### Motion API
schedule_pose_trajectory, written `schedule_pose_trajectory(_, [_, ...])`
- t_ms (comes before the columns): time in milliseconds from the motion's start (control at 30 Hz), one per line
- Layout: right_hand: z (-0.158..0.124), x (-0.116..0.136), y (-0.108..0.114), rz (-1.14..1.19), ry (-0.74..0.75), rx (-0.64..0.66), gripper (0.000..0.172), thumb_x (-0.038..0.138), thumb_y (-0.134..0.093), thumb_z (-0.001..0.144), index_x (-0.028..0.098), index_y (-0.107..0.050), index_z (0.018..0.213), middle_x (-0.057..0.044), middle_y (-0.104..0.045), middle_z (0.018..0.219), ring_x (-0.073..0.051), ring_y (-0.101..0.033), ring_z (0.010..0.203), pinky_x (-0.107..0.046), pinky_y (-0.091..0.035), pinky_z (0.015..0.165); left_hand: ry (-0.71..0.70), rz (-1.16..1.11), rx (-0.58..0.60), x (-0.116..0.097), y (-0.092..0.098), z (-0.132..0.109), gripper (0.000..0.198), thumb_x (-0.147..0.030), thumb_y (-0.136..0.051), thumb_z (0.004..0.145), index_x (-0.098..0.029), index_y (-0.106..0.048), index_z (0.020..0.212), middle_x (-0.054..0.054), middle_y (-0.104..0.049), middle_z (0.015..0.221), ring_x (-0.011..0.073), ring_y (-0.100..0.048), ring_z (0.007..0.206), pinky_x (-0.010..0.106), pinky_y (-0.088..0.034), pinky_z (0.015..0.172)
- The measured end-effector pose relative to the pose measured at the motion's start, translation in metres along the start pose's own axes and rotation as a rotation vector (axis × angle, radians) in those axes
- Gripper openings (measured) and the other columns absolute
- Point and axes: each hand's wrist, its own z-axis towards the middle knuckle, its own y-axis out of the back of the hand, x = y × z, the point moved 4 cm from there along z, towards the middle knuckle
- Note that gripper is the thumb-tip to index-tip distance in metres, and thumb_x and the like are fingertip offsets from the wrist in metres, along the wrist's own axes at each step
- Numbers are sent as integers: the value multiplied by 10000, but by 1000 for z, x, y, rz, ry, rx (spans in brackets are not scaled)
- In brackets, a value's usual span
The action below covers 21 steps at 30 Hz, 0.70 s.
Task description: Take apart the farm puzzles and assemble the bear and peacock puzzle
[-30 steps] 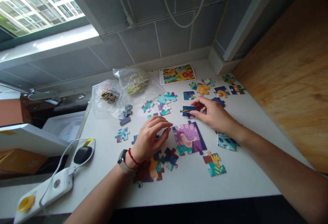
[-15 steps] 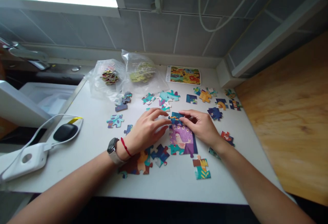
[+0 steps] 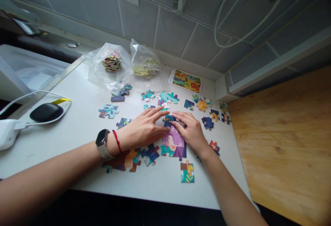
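i've got my left hand (image 3: pixel 144 126) and right hand (image 3: pixel 187 131) close together, fingertips around a dark blue cardboard jigsaw piece (image 3: pixel 168 119) on the top edge of the purple peacock puzzle section (image 3: pixel 174 145). can't tell if it's gripped. i'm fitting it, and it looks like it needs pressing in snug.

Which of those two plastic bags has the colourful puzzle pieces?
The clear plastic bag on the left of the view, holding a multicoloured stack of pieces; the bag beside it holds yellow-green pieces.
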Motion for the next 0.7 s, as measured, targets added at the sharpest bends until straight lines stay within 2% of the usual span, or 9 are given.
schedule_pose_trajectory(100, [0,2,-1,-1,26,19,272,278,-670,978,304,-771,1229,-80,-771,1268,-274,-678,1220,-516,-532,1093,-11,-9,-12,0,0,0,294,-271,-737,944,-333,-760,1231,108,-521,1551,403,-467,1460,610,-450,1145])
schedule_pose_trajectory(200, [-2,2,1,37,-31,0,250,313,-650,989,320,-766,1209,-79,-745,1286,-268,-684,1202,-465,-594,982,10,-12,-46,3,1,0,294,-290,-724,957,-299,-739,1250,114,-570,1503,378,-500,1433,579,-469,1135])
schedule_pose_trajectory(333, [-4,1,15,57,-76,-168,214,349,-602,1013,277,-777,1114,-96,-740,1198,-253,-698,1139,-378,-611,829,66,12,-122,12,6,1,278,-244,-640,1004,-249,-702,1274,113,-647,1395,329,-535,1392,535,-500,1112])
schedule_pose_trajectory(433, [-5,-2,26,27,-91,-279,213,362,-601,1010,254,-779,1054,-104,-751,1133,-259,-704,1099,-382,-601,838,88,39,-161,18,9,1,234,-242,-610,1018,-226,-708,1229,109,-672,1338,314,-561,1353,526,-511,1102])
schedule_pose_trajectory(700, [-9,-19,39,95,-28,-438,163,317,-666,984,221,-795,1012,-74,-762,1019,-218,-715,969,-335,-578,796,156,51,-163,26,13,1,177,-270,-610,1017,-223,-728,1140,97,-707,1237,303,-611,1250,495,-543,1034])
